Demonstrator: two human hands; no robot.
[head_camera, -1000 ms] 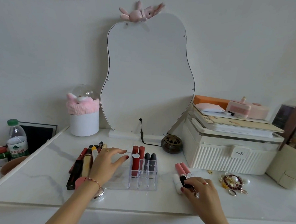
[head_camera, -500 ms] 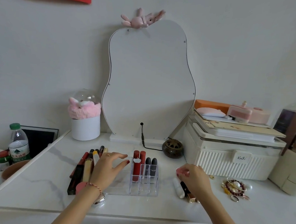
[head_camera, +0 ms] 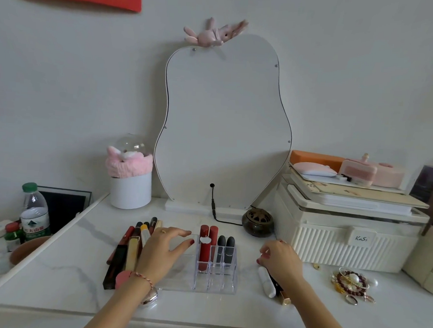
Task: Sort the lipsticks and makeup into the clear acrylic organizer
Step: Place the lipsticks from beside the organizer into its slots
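The clear acrylic organizer (head_camera: pixel 214 281) stands at the table's centre. Two red lipsticks (head_camera: pixel 204 248) and two dark grey ones (head_camera: pixel 225 249) stand in its back slots. My left hand (head_camera: pixel 163 254) rests with spread, straight fingers on the organizer's left section. Left of it lies a pile of long lipsticks and tubes (head_camera: pixel 128 247) with a round pink compact (head_camera: pixel 121 278). My right hand (head_camera: pixel 280 262) is to the right of the organizer, fingers curled down over the spot where the pink lipsticks lay; they are hidden under it. A white tube (head_camera: pixel 267 282) and a black-and-gold lipstick (head_camera: pixel 282 294) lie beside that wrist.
A pear-shaped mirror (head_camera: pixel 224 129) leans at the back with a black cable. A brown incense holder (head_camera: pixel 257 222) and a white ribbed box (head_camera: pixel 344 240) stand at the right. Jewellery (head_camera: pixel 352 283) lies front right. A white cup (head_camera: pixel 130 189) and a water bottle (head_camera: pixel 34 214) are at the left.
My right hand left the black-and-gold lipstick on the table, moved back to the pink lipsticks and curled over them. My left hand stayed on the organizer. The camera tilted up a little.
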